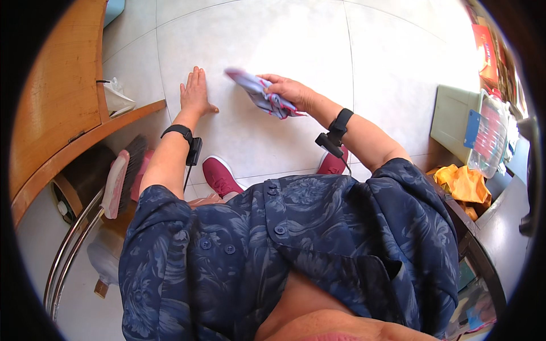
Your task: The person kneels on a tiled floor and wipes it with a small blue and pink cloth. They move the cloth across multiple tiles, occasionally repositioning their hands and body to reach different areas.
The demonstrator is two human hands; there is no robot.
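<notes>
My right hand (285, 90) grips a folded, light blue-grey cloth item (258, 94) with red-pink edging, over the pale tiled floor (256, 149). The far end of the cloth is blurred, and its exact kind cannot be told. To the left of it, my left hand (196, 93) is spread flat with its thumb pointing right, holding nothing. Whether its palm is touching the floor or hovering above it is not clear. Black straps with small devices sit on both forearms.
At left stands a wooden cabinet (59, 76), with a broom (117, 183) and a large plastic bottle (102, 251) nearby. A pale green bin (454, 119), a clear plastic bottle (486, 145) and an orange bag (463, 183) are at right. Maroon shoes (219, 174) rest below.
</notes>
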